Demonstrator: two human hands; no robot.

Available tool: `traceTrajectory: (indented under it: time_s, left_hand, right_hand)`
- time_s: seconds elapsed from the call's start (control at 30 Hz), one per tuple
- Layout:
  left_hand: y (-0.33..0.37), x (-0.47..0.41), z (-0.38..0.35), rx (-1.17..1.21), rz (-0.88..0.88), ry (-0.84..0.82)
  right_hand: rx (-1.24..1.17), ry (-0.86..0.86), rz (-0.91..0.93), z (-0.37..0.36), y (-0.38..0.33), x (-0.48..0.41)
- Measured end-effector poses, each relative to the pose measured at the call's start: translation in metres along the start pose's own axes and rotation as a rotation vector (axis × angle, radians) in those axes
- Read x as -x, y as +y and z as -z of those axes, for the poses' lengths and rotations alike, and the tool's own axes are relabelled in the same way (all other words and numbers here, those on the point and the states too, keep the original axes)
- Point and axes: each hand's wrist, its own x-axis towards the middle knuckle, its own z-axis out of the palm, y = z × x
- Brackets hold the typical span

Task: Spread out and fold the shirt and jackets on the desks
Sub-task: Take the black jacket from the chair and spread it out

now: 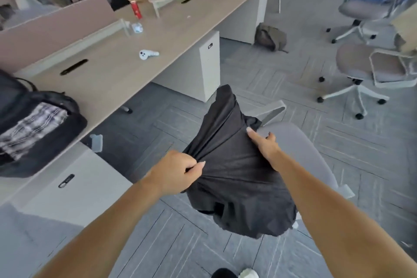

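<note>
The black garment (237, 183) is off the surface (108, 79). It hangs bunched in the air between both hands, above the seat of a grey chair (300, 156) that stands just beside the desk. The left grip (176, 171) is clenched on a pinch of fabric, thumb against curled fingers, and tight creases fan out from that point. The right grip (265, 146) holds the far side of the cloth, thumb laid along the top and fingers curled over the edge. Held at two points apart like this, the fabric stretches between the hands while the rest droops below in a loose bag, which looks like a way of finding an edge or a shoulder before laying the piece flat.

The long wooden surface runs along the left. On its near end sits a dark bundle (56, 108) with a plaid cloth (29, 128) lying over it — probably the shirt, though that is a guess. Farther along lie a white controller (147, 53) and a red can (136, 9), with bare wood between them and the bundle.

The task seems early: nothing shown is spread or folded. The next move likely calls for swinging the garment left onto that bare stretch — keeping it clear of the chair arm.
</note>
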Motion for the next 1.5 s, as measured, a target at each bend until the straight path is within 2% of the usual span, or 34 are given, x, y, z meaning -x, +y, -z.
traceTrajectory:
  time_s: [0.1,0.3,0.4,0.47,0.53,0.67,0.73,0.87,1.0,1.07,1.23,1.37,1.43,1.5]
  left_hand:
    - [-0.015,0.027,-0.005,0.023,-0.029,-0.041]
    - [-0.028,0.048,-0.024,0.072,-0.064,-0.213]
    - [-0.036,0.060,-0.025,0.033,-0.007,-0.381]
    - [-0.038,0.066,-0.019,0.074,0.018,-0.423]
    - [-0.039,0.063,-0.008,0.138,-0.005,-0.333]
    - [-0.038,0.049,0.025,0.248,-0.119,-0.033]
    - [-0.036,0.047,0.038,0.261,-0.193,-0.011]
    - [-0.048,0.058,0.034,0.080,-0.437,-0.076]
    - [-0.073,0.073,0.021,0.048,-0.653,-0.033]
    - [-0.088,0.084,0.024,0.018,-0.682,0.005]
    - [-0.162,0.125,0.047,-0.123,-0.467,0.077]
    - [-0.220,0.183,0.080,-0.161,-0.172,0.252]
    - [-0.232,0.208,0.094,-0.181,-0.099,0.311]
    - [-0.237,0.228,0.101,-0.196,-0.026,0.317]
  right_hand:
    - [0.017,0.036,-0.010,0.004,0.004,0.006]
    - [0.271,0.240,0.323,0.015,-0.017,0.064]
    - [0.391,0.274,0.446,0.007,-0.023,0.108]
    - [0.401,0.281,0.525,-0.007,-0.021,0.135]
    - [0.438,0.286,0.623,-0.022,-0.020,0.164]
    - [0.569,0.242,0.946,-0.055,-0.018,0.222]
    - [0.632,0.155,1.105,-0.073,-0.010,0.245]
    - [0.664,-0.028,1.230,-0.105,-0.006,0.286]
    - [0.679,-0.160,1.236,-0.131,-0.003,0.312]
    - [0.666,-0.186,1.253,-0.142,0.003,0.317]
    - [0.645,-0.182,1.189,-0.183,0.008,0.312]
    - [0.915,-0.294,0.878,-0.227,0.003,0.303]
    - [1.030,-0.333,0.717,-0.246,0.006,0.288]
    - [1.077,-0.373,0.660,-0.260,0.002,0.272]
